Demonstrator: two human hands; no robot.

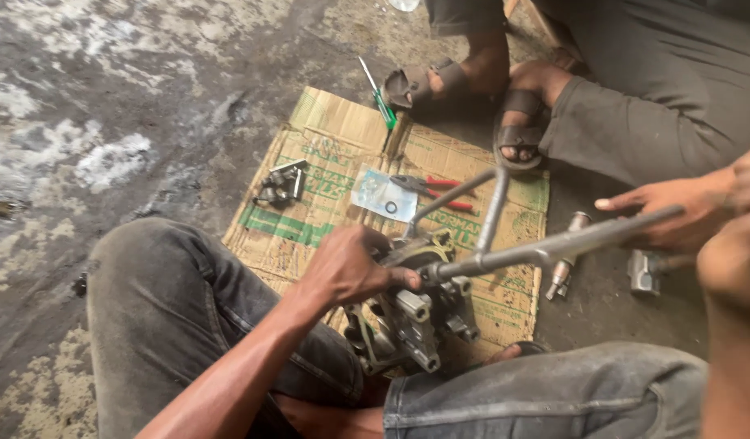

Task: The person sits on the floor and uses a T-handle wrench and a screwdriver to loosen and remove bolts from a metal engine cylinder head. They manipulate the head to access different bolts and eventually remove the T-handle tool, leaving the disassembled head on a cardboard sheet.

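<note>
Fingers of left hand (346, 268) clamp pump (412, 321); right hand (676, 213) grips wrench (554, 244) end.
Brace pump hard against knees; pull handle steadily, socket kept square.

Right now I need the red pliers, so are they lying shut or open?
Open a little: the pliers lie flat on the cardboard, red handles spread slightly apart. Neither hand touches them.

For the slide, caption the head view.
Left hand steadies a metal pump body on cardboard while right hand grips the cross wrench.
</note>
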